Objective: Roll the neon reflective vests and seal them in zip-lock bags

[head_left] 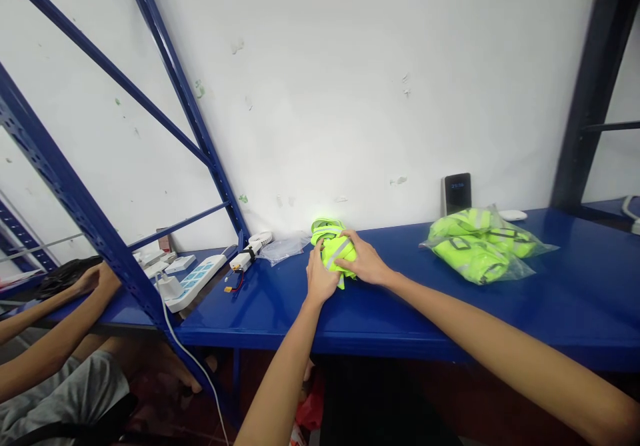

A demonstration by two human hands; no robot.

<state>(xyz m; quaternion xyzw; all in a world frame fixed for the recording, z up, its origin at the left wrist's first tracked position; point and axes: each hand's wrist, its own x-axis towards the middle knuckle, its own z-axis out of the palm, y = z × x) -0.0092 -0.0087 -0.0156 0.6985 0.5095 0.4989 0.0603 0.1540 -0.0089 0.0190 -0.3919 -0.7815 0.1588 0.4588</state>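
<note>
Mid-fold: your left hand (320,279) and right hand (364,261) both clasp the bundled vest (334,249) near the table's (400,306) back edge; next, tighten the roll.

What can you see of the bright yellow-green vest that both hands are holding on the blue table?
The vest is fluorescent yellow-green fabric with a grey reflective strip across it. It is bunched into a compact bundle, not spread out, and rests on the blue table close to the white wall. The left hand presses its near left side, and the right hand covers its right side. It has no plastic bag around it.
</note>
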